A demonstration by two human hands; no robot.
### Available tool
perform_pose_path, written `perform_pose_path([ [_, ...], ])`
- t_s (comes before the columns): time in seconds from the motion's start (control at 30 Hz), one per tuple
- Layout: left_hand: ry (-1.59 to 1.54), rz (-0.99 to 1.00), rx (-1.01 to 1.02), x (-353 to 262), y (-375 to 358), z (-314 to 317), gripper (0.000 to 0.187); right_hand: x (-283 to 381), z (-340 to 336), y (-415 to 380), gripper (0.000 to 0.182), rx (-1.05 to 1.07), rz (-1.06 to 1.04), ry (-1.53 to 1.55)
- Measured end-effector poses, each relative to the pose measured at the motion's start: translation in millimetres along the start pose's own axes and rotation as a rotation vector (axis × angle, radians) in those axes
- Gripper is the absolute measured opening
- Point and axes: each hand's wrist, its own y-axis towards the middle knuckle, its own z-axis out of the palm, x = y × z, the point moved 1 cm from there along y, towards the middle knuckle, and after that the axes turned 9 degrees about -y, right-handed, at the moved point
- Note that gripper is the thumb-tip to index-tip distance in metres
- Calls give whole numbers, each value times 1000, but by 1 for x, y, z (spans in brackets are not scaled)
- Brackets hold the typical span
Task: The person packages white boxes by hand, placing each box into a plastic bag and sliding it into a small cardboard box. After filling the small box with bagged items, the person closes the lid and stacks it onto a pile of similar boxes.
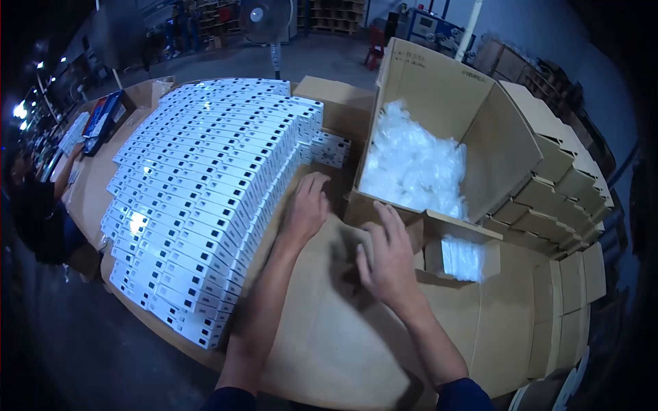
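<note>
My left hand (306,209) is over the cardboard-covered table, beside the end of a large stack of slim white boxes (199,185). Its fingers are slightly bent, and I see nothing in them. A few white boxes (330,149) lie just beyond its fingertips. My right hand (389,257) hovers palm down with fingers spread, holding nothing visible. Close to its right stands a small open cardboard box (430,257) containing clear plastic-wrapped items (462,259). Behind it, a big open carton (504,144) holds a heap of clear plastic packets (415,161).
Folded brown cartons (562,171) are piled at the right, with more (572,294) along the table's right edge. A fan (267,20) stands behind the table. Another person (41,212) is at the far left, reaching toward a dark blue package (103,120).
</note>
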Motion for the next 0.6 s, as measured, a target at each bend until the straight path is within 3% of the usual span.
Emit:
perform_pose_path([
  [0.07, 136, 50, 21, 24, 15, 16, 53, 10, 26, 6, 43, 169, 31, -101],
  [0.23, 241, 158, 96, 68, 50, 50, 65, 15, 54, 10, 35, 191, 147, -125],
  [0.33, 267, 168, 110, 84, 56, 55, 63, 9, 55, 10, 30, 225, 109, -148],
  [0.6, 332, 119, 26, 81, 55, 42, 32, 7, 45, 13, 25, 274, 111, -80],
])
